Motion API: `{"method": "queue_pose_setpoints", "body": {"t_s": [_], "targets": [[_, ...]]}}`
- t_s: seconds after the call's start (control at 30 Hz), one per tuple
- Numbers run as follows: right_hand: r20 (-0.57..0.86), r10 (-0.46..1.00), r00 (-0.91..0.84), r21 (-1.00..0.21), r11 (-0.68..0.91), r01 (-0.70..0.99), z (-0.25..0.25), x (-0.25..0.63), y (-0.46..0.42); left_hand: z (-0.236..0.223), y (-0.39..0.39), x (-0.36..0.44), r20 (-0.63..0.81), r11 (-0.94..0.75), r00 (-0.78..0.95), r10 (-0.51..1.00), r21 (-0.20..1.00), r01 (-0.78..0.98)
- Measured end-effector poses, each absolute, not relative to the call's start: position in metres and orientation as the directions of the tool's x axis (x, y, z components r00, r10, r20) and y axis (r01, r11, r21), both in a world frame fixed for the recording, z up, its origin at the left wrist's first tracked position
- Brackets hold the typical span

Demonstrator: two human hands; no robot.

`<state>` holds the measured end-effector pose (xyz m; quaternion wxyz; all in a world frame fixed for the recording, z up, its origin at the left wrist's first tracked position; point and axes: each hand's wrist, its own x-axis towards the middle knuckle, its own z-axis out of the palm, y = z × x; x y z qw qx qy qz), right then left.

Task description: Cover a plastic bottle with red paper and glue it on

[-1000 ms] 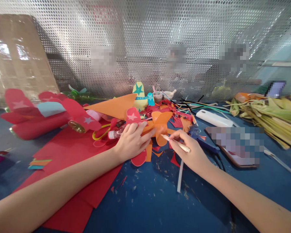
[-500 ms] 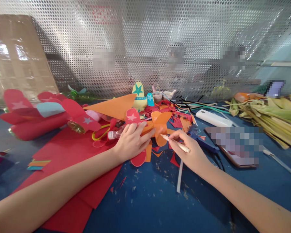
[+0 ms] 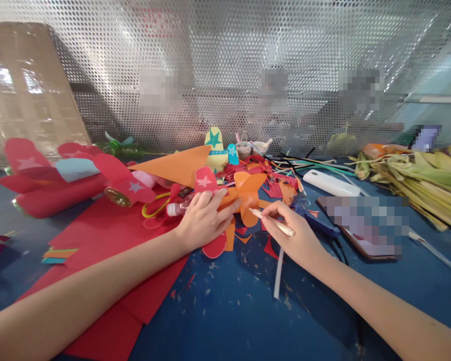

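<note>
My left hand point(image 3: 204, 219) wraps over a small craft plane built on a plastic bottle point(image 3: 178, 206), with orange paper wings point(image 3: 250, 193) and a red tail fin bearing a pink star point(image 3: 204, 181). My right hand point(image 3: 295, 235) pinches a thin cream-coloured stick point(image 3: 272, 222), held like a pen. Its tip touches the lower edge of the orange wing. Both hands rest low over the blue table point(image 3: 248, 301).
A larger red paper plane point(image 3: 60, 180) lies at the left on red paper sheets point(image 3: 108, 240). Paper scraps point(image 3: 270, 175) cover the table's middle. A phone point(image 3: 364, 225), a white case point(image 3: 332, 183), a blue glue gun point(image 3: 308, 213) and dried leaves point(image 3: 417, 175) lie right. Perforated metal screen point(image 3: 225, 65) behind.
</note>
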<state>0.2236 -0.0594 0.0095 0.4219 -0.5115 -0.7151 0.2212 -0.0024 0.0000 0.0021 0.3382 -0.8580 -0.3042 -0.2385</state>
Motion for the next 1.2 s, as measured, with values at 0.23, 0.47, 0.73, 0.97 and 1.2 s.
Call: {"method": "queue_pose_setpoints", "body": {"t_s": [0.23, 0.47, 0.73, 0.97, 1.2], "targets": [[0.39, 0.915, -0.105, -0.742, 0.38, 0.552, 0.0095, 0.223, -0.0588, 0.0023, -0.0001, -0.0022, 0.615, -0.581, 0.703, 0.358, -0.442, 0.683], [0.427, 0.9, -0.091, -0.734, 0.404, 0.546, 0.0095, 0.2241, -0.0588, 0.0034, -0.0007, -0.0014, 0.619, -0.581, 0.702, 0.353, -0.443, 0.683], [0.429, 0.898, -0.091, -0.736, 0.407, 0.541, 0.0106, 0.2234, -0.0593, 0.0024, 0.0002, -0.0018, 0.618, -0.579, 0.702, 0.354, -0.444, 0.683], [0.393, 0.914, -0.099, -0.75, 0.381, 0.54, 0.0098, 0.2233, -0.0589, 0.0015, 0.0003, -0.0024, 0.617, -0.581, 0.7, 0.36, -0.439, 0.685], [0.385, 0.916, -0.11, -0.746, 0.38, 0.547, 0.009, 0.2234, -0.0583, 0.0018, 0.0002, -0.0024, 0.611, -0.582, 0.699, 0.372, -0.433, 0.688]]}}
